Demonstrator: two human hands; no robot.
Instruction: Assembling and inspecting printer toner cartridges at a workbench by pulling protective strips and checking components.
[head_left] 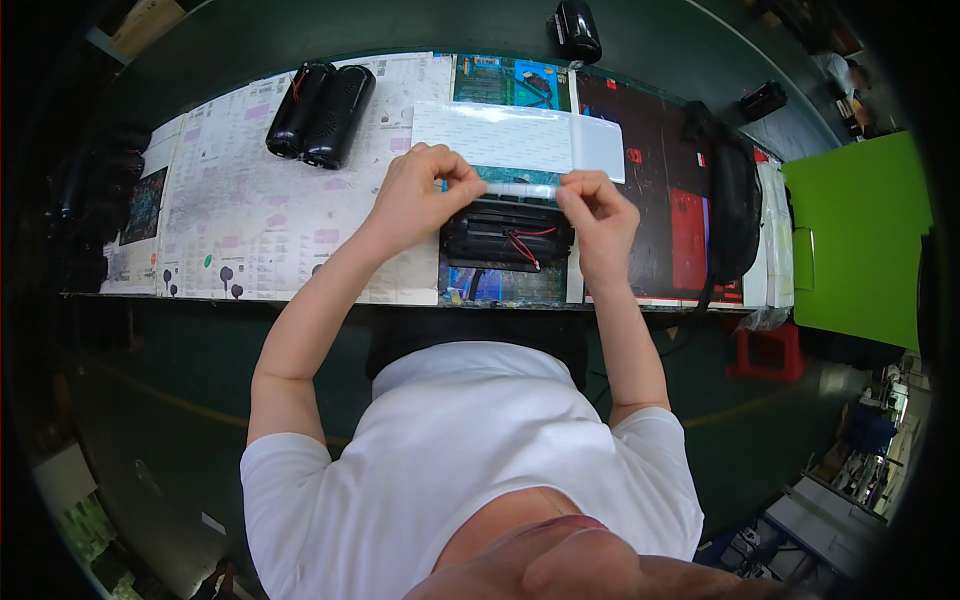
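Observation:
A narrow, clear, shiny strip [522, 190] is stretched level between my two hands. My left hand [422, 195] pinches its left end between thumb and fingers, while the right end sits in the pinch of my right hand [602, 218]. Just below the strip lies a black plastic housing [488, 240], its open side up, with thin red wires [522, 243] showing inside. Whether the strip touches the housing's far edge I cannot tell. Behind my hands is a white backing sheet [490, 135] with a glossy, paler right end.
Two joined black cylindrical housings [320, 115] lie at the far left. More black units [95, 200] crowd the left edge, and another [577, 32] stands beyond the table. At right are a black elongated bag-like object [735, 205], a bright green panel [855, 240] and a red stool [768, 352].

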